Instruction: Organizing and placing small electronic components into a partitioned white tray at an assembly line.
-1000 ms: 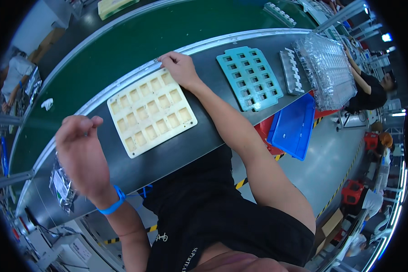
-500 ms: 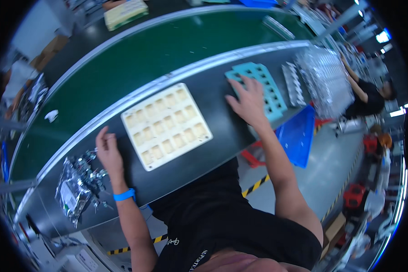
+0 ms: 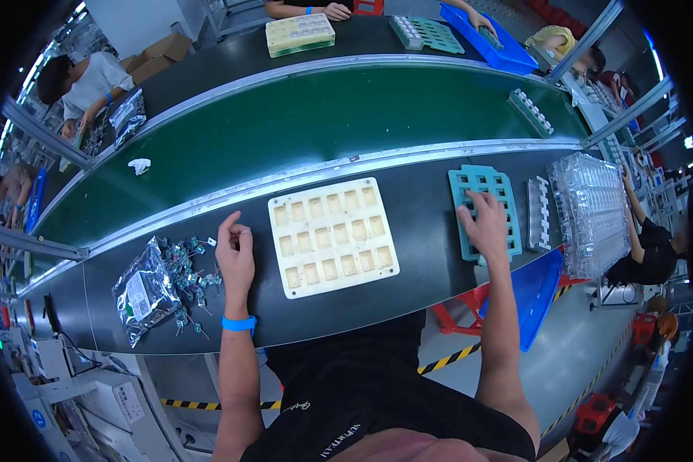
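A cream tray with rows of rectangular pockets lies on the dark tabletop in front of me. My left hand, with a blue band at the wrist, hovers or rests just left of it, index finger stretched and the others loosely bent, nothing visible in it. To its left, a heap of small green circuit boards with metal leads spills beside a silver bag. Over on the right, my right hand lies across a teal tray with square holes, fingers spread and touching it.
Right of the teal tray are a clear toothed strip and a stack of clear plastic trays. A blue bin sits below the table edge. Beyond runs a green conveyor belt; co-workers sit across it, near another cream tray.
The view has swung and levelled, showing more of the far side. My right hand stays at the teal tray, its fingers now lower on it. My left hand remains beside the cream tray.
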Demonstrator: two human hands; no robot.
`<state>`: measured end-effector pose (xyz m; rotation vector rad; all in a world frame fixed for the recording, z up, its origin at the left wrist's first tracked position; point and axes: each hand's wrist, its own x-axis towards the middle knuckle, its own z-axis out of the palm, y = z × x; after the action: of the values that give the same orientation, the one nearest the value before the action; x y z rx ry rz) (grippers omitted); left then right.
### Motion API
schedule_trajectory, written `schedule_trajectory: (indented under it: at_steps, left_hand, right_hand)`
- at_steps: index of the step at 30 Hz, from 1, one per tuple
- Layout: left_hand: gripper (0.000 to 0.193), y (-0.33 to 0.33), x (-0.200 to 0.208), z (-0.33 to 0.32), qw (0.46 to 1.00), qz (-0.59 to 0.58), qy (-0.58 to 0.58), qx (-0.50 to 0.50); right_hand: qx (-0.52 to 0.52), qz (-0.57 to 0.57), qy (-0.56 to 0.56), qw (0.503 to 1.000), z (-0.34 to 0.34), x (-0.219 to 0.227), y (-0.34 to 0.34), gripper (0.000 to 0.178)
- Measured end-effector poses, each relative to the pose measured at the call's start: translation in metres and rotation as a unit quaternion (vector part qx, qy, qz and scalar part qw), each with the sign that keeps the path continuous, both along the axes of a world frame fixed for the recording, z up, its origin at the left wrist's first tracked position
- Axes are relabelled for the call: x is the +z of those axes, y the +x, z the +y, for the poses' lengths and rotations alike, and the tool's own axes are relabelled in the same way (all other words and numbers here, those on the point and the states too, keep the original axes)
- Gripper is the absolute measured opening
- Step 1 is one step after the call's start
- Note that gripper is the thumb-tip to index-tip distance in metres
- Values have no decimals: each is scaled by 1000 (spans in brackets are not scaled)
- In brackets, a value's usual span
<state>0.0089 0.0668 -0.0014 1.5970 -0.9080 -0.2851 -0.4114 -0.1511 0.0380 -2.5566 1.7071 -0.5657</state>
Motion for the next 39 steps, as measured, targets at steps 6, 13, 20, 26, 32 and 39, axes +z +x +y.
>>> schedule_trajectory:
  at_steps: [6, 13, 20, 26, 32, 39]
  left_hand:
    - [30, -8, 1, -5, 998, -31, 48, 18]
    - [28, -16, -5, -5, 985, -116, 112, 55]
    - [23, -17, 2, -6, 956, -221, 174, 86]
    - [24, -25, 17, -18, 952, -212, 194, 107]
    - [24, -26, 10, -15, 950, -214, 200, 112]
    - [23, -19, -2, -19, 972, -180, 132, 74]
  right_hand:
    - [-19, -23, -28, 999, -113, 22, -53, 36]
    - [-140, 107, -80, 981, -329, 1, -194, 53]
    - [-114, 124, -176, 970, -514, -84, -293, 83]
    - [-63, -135, 137, 979, -612, -94, -371, 58]
    - [12, 8, 205, 979, -580, -90, -325, 71]
    - [7, 357, -64, 932, -552, -4, -342, 34]
